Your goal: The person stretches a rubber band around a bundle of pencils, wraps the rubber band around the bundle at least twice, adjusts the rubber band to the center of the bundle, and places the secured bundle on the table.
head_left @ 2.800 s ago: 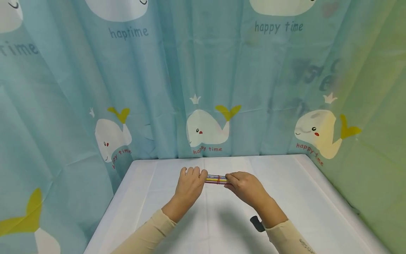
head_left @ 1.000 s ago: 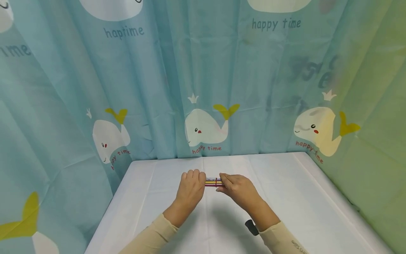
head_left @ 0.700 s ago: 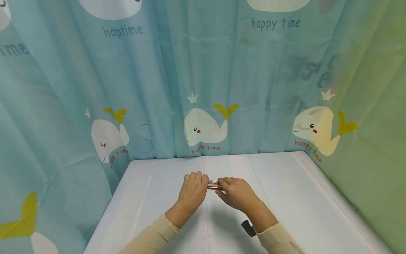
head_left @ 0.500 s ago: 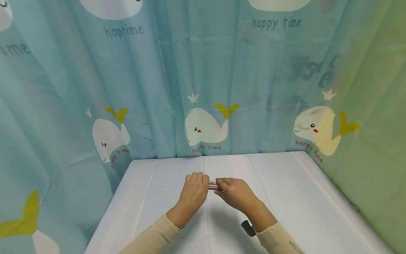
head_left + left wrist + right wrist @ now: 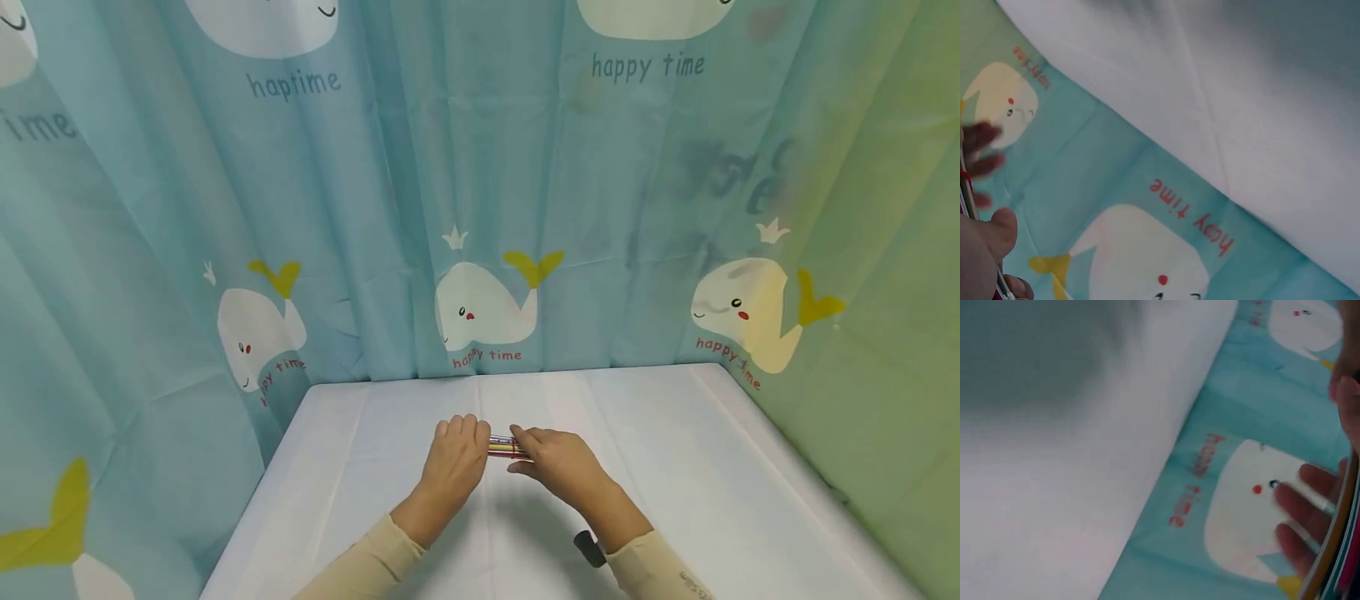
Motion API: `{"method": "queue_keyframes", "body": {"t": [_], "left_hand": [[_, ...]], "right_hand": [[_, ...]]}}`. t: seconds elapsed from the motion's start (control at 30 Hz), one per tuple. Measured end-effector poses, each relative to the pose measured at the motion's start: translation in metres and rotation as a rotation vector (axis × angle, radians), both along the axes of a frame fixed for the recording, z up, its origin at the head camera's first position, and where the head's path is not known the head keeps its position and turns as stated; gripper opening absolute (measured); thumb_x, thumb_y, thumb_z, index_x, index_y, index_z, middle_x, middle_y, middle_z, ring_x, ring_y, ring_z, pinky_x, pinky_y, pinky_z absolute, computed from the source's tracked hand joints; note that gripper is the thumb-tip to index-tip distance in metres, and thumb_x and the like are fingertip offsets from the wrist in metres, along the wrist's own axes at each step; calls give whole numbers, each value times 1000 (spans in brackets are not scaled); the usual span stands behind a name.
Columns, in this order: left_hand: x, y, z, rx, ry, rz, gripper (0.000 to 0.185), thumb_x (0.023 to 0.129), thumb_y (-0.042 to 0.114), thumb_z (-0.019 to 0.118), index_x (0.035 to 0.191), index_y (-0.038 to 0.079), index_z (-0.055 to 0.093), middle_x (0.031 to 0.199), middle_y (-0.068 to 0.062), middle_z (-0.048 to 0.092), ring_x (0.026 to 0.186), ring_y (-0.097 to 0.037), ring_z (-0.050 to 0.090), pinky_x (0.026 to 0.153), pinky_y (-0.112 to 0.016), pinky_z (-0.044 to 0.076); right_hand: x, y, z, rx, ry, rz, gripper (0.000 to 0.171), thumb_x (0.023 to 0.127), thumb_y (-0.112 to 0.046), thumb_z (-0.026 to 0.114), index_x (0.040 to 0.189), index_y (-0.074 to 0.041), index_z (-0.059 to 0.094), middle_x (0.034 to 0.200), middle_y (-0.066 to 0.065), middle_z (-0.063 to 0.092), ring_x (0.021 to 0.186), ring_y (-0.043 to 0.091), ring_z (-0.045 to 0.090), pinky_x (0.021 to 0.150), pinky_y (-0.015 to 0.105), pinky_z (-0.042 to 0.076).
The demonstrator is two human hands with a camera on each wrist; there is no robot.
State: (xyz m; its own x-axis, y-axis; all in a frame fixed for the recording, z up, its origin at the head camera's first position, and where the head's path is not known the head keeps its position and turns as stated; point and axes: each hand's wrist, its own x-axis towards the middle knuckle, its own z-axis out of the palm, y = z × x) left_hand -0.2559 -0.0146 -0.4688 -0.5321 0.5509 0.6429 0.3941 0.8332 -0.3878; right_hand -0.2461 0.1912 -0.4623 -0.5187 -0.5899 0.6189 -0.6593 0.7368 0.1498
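Observation:
A bundle of thin coloured sticks (image 5: 506,447) bound by a red band is held level just above the white table (image 5: 675,483). My left hand (image 5: 458,454) grips the bundle's left end with curled fingers. My right hand (image 5: 551,461) pinches the right part, fingers wrapped over it. Only a short stretch of the sticks shows between the two hands. In the left wrist view the sticks (image 5: 967,194) run along the left edge beside my thumb. At the right edge of the right wrist view the bundle (image 5: 1335,550) appears blurred, with fingers behind it.
A teal curtain with white whales (image 5: 487,304) hangs close behind the table and wraps round the left side. A green curtain (image 5: 885,333) closes the right side. A black wrist strap (image 5: 589,547) sits on my right forearm.
My right hand has slid left along the bundle toward the left hand, so less of the sticks shows between them. Both hands have sunk slightly nearer to me.

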Motion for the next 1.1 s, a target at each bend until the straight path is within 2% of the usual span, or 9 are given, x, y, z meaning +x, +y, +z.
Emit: {"method": "queue_keyframes", "body": {"t": [0.1, 0.17, 0.23, 0.37, 0.47, 0.63, 0.77, 0.93, 1.1], "left_hand": [[-2, -1, -4, 0, 3, 5, 6, 89, 15, 45, 85, 11, 47, 71, -4, 41, 62, -20, 43, 55, -30, 30], [-2, 0, -6, -8, -8, 15, 6, 89, 15, 48, 85, 11, 47, 71, -4, 41, 62, -19, 42, 55, -30, 29], [-1, 1, -7, -7, -22, 18, 11, 87, 15, 56, 85, 11, 47, 71, -4, 40, 62, -19, 42, 55, -29, 28], [3, 7, -8, 10, -51, 10, 25, 82, 22, 70, 86, 11, 48, 71, -4, 40, 62, -20, 42, 55, -30, 27], [5, 11, -7, 5, -87, 1, 30, 82, 28, 73, 88, 11, 49, 73, -4, 41, 63, -20, 42, 56, -31, 28], [8, 14, -6, -66, -121, 18, 25, 85, 28, 70, 93, 12, 53, 76, -2, 49, 65, -18, 48, 61, -32, 35], [8, 11, -8, -104, -144, 18, 30, 81, 26, 75, 96, 12, 54, 76, 0, 55, 66, -17, 53, 60, -31, 39], [6, 6, -10, -108, -179, -8, 33, 78, 23, 79, 97, 12, 55, 75, 0, 56, 63, -16, 54, 54, -28, 41], [2, 2, -12, -89, -191, -36, 28, 79, 19, 79, 94, 12, 56, 74, 0, 56, 59, -16, 54, 50, -28, 42]], "right_hand": [[-2, 8, -7, 58, -45, -97, 50, 77, -38, 79, 114, -9, 65, 79, -1, 67, 60, 13, 63, 52, 29, 50], [-2, 11, -10, 91, -64, -146, 42, 79, -36, 78, 109, -11, 64, 73, -3, 63, 54, 14, 59, 48, 29, 46], [-3, 11, -9, 115, -68, -168, 36, 80, -33, 79, 103, -12, 62, 70, -3, 60, 51, 14, 56, 46, 29, 44], [-5, 10, -8, 164, -32, -199, 33, 79, -24, 81, 102, -10, 62, 74, -1, 61, 56, 14, 57, 50, 29, 46], [-6, 11, -8, 186, -18, -212, 36, 78, -17, 81, 108, -8, 64, 81, 1, 65, 62, 15, 61, 55, 30, 49], [-8, 12, -11, 161, -1, -192, 35, 76, -12, 81, 107, -9, 65, 82, 0, 65, 63, 16, 60, 56, 31, 48], [-11, 12, -15, 147, 7, -144, 35, 77, -17, 82, 107, -11, 66, 83, -1, 65, 67, 15, 59, 58, 30, 47], [-12, 9, -17, 140, -25, -92, 42, 77, -27, 82, 112, -10, 67, 90, -1, 63, 78, 17, 57, 65, 33, 47], [-12, 4, -19, 163, -83, -93, 40, 82, -26, 76, 116, -7, 67, 96, 1, 62, 84, 20, 56, 69, 36, 47]]}}
